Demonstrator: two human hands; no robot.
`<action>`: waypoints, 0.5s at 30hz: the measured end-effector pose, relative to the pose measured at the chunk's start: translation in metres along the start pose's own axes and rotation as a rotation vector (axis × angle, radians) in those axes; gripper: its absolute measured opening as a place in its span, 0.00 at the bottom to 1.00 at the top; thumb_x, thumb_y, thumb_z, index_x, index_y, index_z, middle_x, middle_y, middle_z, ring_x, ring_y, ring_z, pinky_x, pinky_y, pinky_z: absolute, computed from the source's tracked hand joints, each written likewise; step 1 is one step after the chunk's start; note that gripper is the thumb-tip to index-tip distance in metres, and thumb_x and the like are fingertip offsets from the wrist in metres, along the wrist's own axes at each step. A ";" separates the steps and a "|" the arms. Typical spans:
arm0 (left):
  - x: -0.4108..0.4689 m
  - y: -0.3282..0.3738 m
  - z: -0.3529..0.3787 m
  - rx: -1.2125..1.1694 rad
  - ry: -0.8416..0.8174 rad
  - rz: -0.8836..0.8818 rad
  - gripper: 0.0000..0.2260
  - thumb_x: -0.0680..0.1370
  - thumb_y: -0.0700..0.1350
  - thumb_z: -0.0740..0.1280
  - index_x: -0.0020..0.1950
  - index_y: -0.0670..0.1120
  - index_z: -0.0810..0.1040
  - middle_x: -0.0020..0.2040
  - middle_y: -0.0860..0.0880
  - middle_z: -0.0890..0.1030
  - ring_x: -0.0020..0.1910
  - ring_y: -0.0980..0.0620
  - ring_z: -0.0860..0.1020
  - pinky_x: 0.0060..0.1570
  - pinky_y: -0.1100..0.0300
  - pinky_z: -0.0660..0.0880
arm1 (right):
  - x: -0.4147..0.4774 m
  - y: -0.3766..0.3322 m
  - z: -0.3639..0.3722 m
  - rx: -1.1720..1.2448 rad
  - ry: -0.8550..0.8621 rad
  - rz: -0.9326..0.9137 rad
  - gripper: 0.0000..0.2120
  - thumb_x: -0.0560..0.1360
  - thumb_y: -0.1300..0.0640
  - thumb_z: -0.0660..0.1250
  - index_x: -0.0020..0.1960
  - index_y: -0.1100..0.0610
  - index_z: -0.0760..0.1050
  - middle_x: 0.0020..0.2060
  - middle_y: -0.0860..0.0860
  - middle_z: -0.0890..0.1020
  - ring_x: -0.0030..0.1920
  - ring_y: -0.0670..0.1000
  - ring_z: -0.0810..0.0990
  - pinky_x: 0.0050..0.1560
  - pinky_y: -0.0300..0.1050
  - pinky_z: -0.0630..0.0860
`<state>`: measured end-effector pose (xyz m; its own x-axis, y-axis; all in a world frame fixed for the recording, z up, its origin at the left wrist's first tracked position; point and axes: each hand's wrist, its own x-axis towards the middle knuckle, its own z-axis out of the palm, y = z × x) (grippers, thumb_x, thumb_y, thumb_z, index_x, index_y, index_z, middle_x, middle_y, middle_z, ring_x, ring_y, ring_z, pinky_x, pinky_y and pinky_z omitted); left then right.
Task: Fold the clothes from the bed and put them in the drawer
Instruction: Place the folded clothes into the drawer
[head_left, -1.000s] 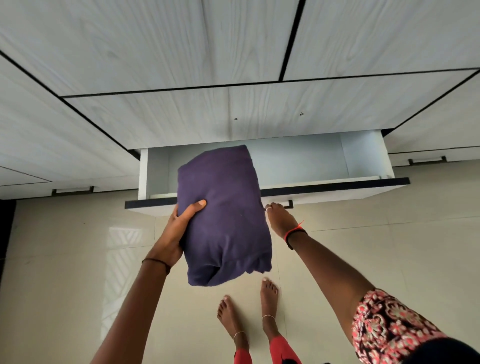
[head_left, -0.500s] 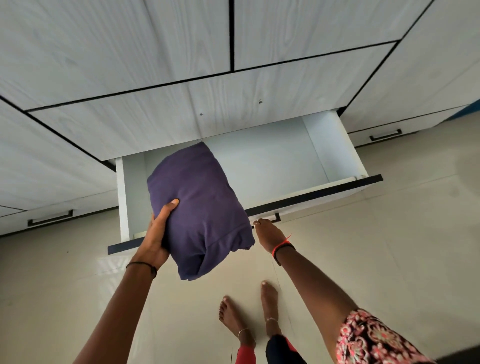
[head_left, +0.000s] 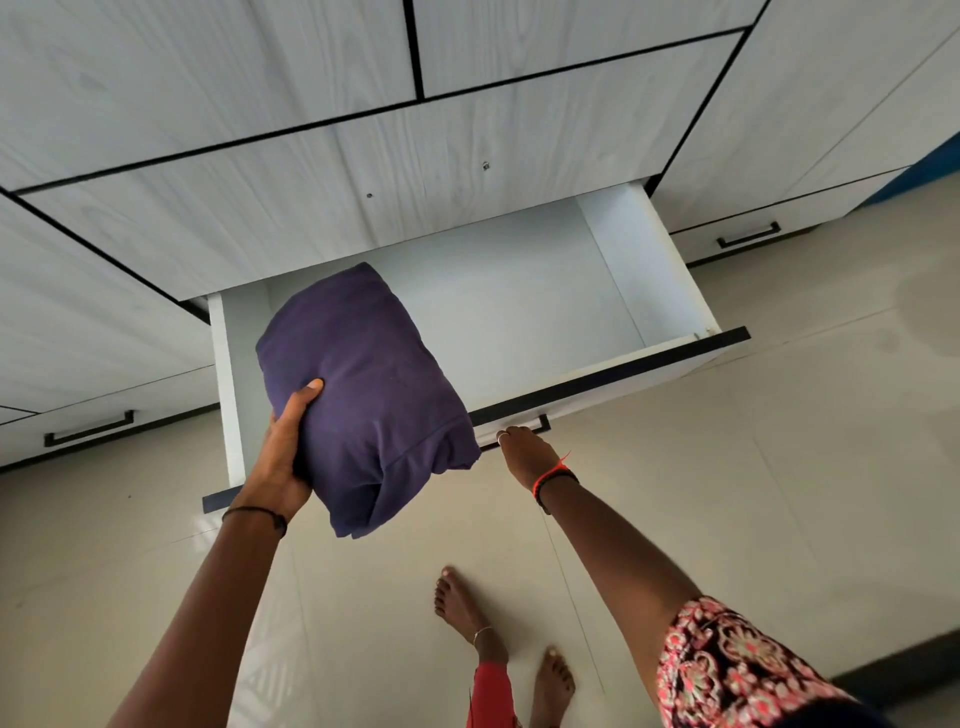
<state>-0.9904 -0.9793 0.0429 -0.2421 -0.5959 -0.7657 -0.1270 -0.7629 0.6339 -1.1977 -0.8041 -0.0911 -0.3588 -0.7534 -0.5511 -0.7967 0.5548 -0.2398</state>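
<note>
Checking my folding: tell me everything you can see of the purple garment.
The purple garment is soft, knit-looking cloth folded into a thick rounded bundle, with loose edges at its near end. It is held tilted in the air above the left part of the open drawer, not yet inside. Only the left hand grips it, thumb on top.

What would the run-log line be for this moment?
phase: placing | left hand: holds folded purple cloth over open drawer | right hand: holds drawer handle | cloth: not yet set down
</note>
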 end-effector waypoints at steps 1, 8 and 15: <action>-0.002 0.000 0.000 -0.006 0.002 0.008 0.31 0.65 0.60 0.75 0.66 0.53 0.74 0.58 0.52 0.82 0.58 0.48 0.79 0.53 0.52 0.76 | -0.002 0.001 0.001 -0.004 -0.001 -0.002 0.17 0.80 0.67 0.51 0.66 0.63 0.68 0.62 0.59 0.74 0.64 0.56 0.72 0.60 0.48 0.71; -0.014 -0.014 -0.001 -0.015 0.024 -0.049 0.27 0.67 0.61 0.73 0.64 0.56 0.75 0.56 0.52 0.82 0.55 0.47 0.80 0.46 0.49 0.77 | -0.026 0.009 0.018 -0.014 -0.023 -0.011 0.17 0.79 0.69 0.52 0.66 0.63 0.69 0.61 0.59 0.75 0.63 0.56 0.72 0.61 0.49 0.73; -0.028 -0.032 -0.003 -0.010 0.039 -0.060 0.30 0.65 0.61 0.74 0.64 0.56 0.75 0.57 0.52 0.82 0.57 0.46 0.79 0.52 0.47 0.76 | -0.048 0.010 0.032 -0.025 -0.021 -0.011 0.17 0.79 0.69 0.52 0.65 0.64 0.69 0.61 0.59 0.75 0.63 0.57 0.72 0.60 0.50 0.73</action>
<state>-0.9766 -0.9389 0.0433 -0.1966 -0.5578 -0.8063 -0.1310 -0.8001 0.5854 -1.1730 -0.7514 -0.0923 -0.3403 -0.7515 -0.5652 -0.8122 0.5377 -0.2260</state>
